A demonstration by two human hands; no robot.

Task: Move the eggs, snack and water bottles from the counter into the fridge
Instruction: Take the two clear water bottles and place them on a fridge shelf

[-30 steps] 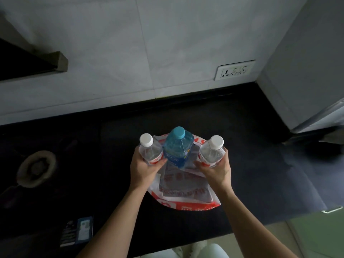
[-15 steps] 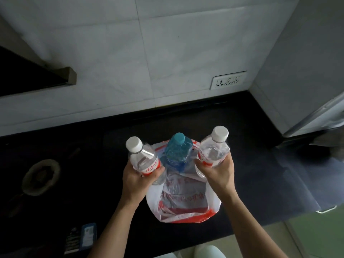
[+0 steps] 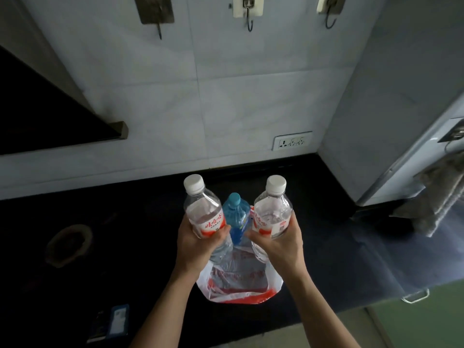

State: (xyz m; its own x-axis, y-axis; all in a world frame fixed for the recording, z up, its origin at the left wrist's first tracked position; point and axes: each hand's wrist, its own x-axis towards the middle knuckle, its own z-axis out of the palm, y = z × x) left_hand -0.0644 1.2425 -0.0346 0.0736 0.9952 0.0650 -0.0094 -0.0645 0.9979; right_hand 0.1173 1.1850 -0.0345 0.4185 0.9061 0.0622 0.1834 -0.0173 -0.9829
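My left hand grips a clear water bottle with a white cap and red label, lifted above the black counter. My right hand grips a second clear bottle of the same kind, held at the same height. Between them a blue bottle with a teal cap stands on the counter. A white and red plastic bag lies under and in front of the blue bottle. The grey fridge stands at the right. Eggs are not in view.
A wall socket sits low on the tiled wall. A round dark dish lies at the counter's left. A small dark packet lies near the front edge. A grey cloth hangs on the fridge. A range hood juts out at left.
Both hands have lifted their clear bottles up off the counter and slightly apart. The blue bottle stays on the bag. My view has tilted upward, showing wall hooks.
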